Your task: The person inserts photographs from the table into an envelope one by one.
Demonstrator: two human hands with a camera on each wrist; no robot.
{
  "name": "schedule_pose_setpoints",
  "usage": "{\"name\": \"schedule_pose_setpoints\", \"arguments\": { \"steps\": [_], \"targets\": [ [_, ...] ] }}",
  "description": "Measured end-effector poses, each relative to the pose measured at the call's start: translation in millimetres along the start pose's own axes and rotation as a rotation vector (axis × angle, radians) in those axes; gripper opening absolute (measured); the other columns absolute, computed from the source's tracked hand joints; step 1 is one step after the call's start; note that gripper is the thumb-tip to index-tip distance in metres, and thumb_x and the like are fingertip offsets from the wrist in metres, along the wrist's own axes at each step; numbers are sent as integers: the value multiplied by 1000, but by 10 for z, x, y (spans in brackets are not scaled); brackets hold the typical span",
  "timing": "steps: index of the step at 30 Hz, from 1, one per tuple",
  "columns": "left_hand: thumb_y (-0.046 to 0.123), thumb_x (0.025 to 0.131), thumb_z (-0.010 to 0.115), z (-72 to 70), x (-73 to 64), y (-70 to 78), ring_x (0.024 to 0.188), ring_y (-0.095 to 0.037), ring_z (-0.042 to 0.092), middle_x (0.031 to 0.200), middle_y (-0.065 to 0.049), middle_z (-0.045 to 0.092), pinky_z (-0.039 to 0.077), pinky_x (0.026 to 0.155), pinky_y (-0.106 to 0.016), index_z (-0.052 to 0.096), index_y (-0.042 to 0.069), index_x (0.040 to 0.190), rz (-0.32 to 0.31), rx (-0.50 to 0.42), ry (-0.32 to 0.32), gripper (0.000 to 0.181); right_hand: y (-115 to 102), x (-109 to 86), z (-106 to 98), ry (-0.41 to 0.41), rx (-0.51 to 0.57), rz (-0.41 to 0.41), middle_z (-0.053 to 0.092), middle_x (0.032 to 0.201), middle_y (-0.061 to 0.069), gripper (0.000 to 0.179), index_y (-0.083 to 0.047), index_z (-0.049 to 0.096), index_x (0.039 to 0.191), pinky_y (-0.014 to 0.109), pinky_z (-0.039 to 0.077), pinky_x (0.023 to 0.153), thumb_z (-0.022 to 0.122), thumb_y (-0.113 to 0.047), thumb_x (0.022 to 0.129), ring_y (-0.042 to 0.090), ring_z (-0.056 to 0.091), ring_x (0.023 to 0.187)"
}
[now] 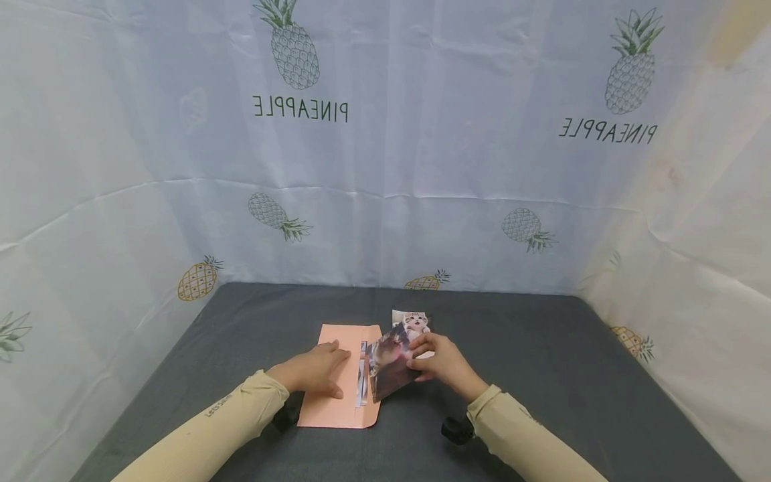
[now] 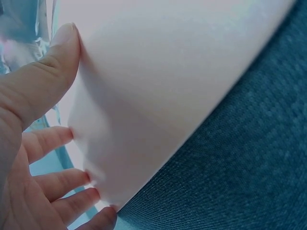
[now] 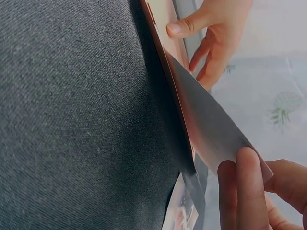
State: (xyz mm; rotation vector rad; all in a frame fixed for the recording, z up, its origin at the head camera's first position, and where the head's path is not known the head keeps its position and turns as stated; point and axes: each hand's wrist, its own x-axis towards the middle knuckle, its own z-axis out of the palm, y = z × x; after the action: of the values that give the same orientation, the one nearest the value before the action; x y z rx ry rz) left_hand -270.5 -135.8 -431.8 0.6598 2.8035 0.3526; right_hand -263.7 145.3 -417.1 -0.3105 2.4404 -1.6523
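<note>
Your left hand (image 1: 318, 370) rests, fingers spread, on a peach envelope (image 1: 328, 410) upon the dark table (image 1: 512, 375), while your right hand (image 1: 444, 363) pinches a photo card (image 1: 391, 373) between thumb and fingers, tilted over the envelope's right side, near a kitten picture (image 1: 414, 321).

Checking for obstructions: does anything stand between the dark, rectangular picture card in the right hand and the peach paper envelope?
Nothing visible does: in the head view, the dark card overlaps the right side of the peach envelope. The left hand touches it farther left, not between them.
</note>
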Motion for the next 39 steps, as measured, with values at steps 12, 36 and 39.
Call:
{"name": "schedule_pose_setpoints", "arguments": {
  "steps": [12, 36, 39],
  "targets": [
    [36, 74, 83, -17, -20, 22, 141, -35, 34, 151, -23, 37, 35, 111, -49, 49, 4, 139, 3, 0, 5, 80, 47, -19, 37, -23, 2, -19, 67, 97, 15, 25, 5, 61, 106, 41, 59, 61, 72, -4, 85, 15, 64, 61],
    [36, 74, 83, -14, -17, 17, 141, -36, 34, 149, -24, 39, 34, 112, -48, 50, 2, 138, 34, 15, 5, 79, -17, 8, 85, 3, -82, -20, 66, 97, 14, 14, 2, 63, 105, 39, 58, 56, 63, 2, 90, 14, 60, 53],
    [36, 74, 83, -15, -15, 15, 141, -36, 35, 149, -24, 39, 34, 112, -48, 50, 3, 138, 29, 13, 6, 79, -32, 8, 92, 9, -110, -26, 66, 96, 14, 14, 2, 63, 104, 38, 58, 55, 63, 2, 90, 13, 60, 52]
  ]
}}
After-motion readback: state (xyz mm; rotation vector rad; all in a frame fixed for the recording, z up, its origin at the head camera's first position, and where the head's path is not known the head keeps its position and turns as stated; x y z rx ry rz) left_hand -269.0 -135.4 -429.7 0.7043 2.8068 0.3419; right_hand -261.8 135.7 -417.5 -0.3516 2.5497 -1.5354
